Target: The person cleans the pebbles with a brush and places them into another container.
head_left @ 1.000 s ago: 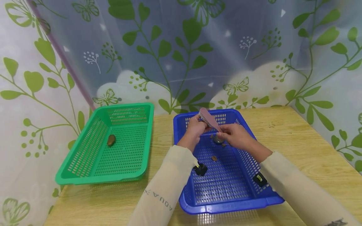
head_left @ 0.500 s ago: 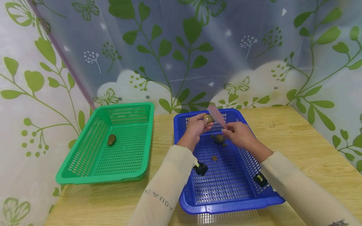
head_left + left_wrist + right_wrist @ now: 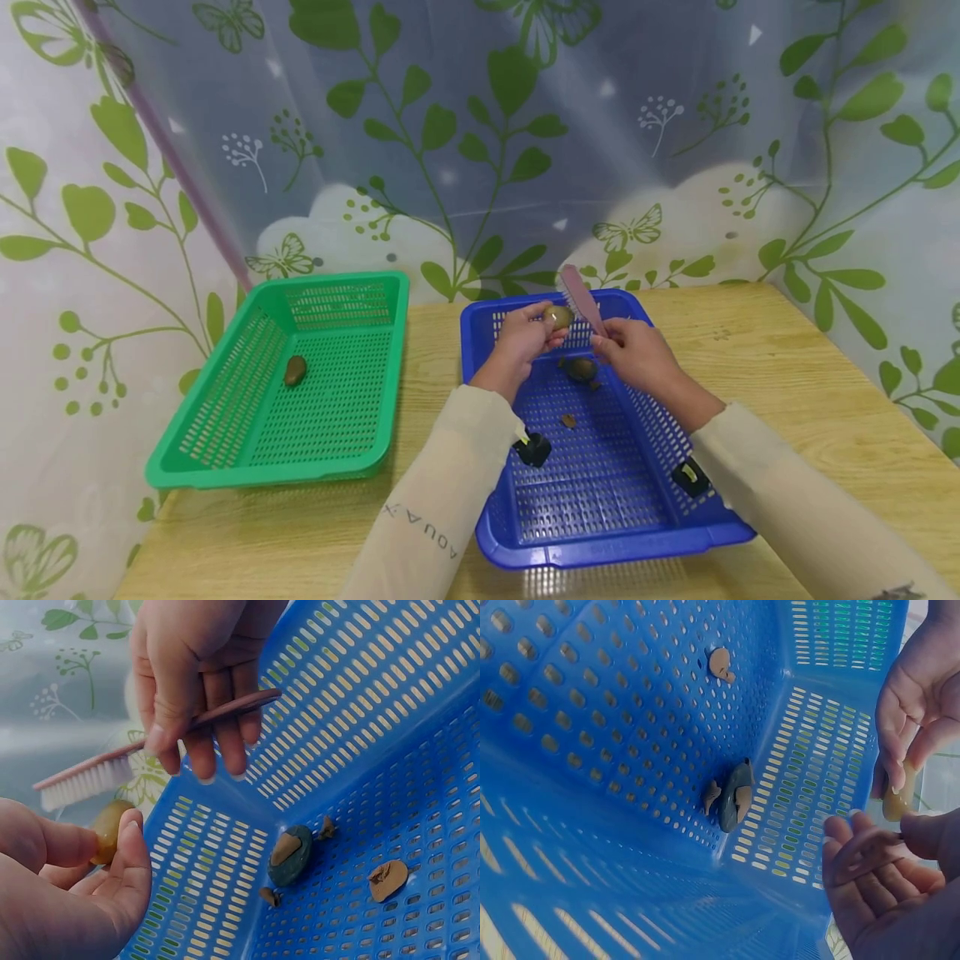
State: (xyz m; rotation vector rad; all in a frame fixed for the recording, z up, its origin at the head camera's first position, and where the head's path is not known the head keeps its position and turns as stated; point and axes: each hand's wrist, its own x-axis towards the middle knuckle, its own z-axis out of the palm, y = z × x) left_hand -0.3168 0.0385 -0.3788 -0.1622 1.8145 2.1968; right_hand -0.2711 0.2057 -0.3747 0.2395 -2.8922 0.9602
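Note:
Above the far end of the blue basket (image 3: 615,552), my left hand (image 3: 521,340) pinches a smooth yellowish-brown stone (image 3: 557,317) between thumb and fingers. My right hand (image 3: 639,354) grips the handle of a pink brush (image 3: 582,298). Its white bristles (image 3: 86,785) face the stone in the left wrist view; whether they touch it I cannot tell. Under the hands, a dark stone (image 3: 291,871) with a tan crust lies on the basket floor. Small tan mud-like bits (image 3: 388,880) are scattered around it.
To the left stands a green basket (image 3: 397,367) with one brown stone (image 3: 296,370) inside. Both baskets sit on a wooden table (image 3: 757,367). Behind them hangs a leaf-patterned curtain (image 3: 465,167).
The brush has shifted right and turned more upright, off the top of the held stone, which now shows. My left hand has barely moved.

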